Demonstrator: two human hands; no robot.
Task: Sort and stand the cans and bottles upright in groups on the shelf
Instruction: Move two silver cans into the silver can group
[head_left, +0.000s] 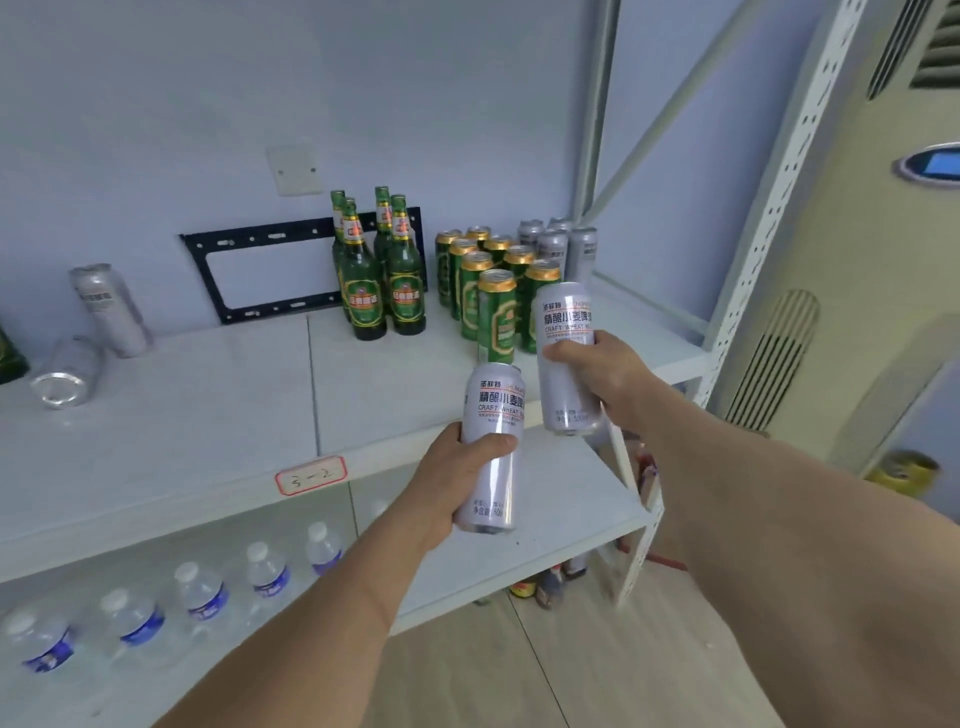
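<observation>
My left hand (457, 483) grips a tall silver can (493, 441) upright in front of the shelf (208, 415). My right hand (602, 374) grips a second silver can (566, 358), held a little higher and further right. On the shelf stand several green bottles (382, 270), a group of green cans with gold tops (493, 291) and several silver cans (556, 247) at the back right. At the left one silver can (111, 309) stands upright and another silver can (65, 371) lies on its side.
A dark green object (9, 358) shows at the left edge. Water bottles (202, 592) line the lower shelf. A black metal frame (260, 270) leans on the wall. The perforated shelf post (769, 208) and an air conditioner (857, 260) stand to the right.
</observation>
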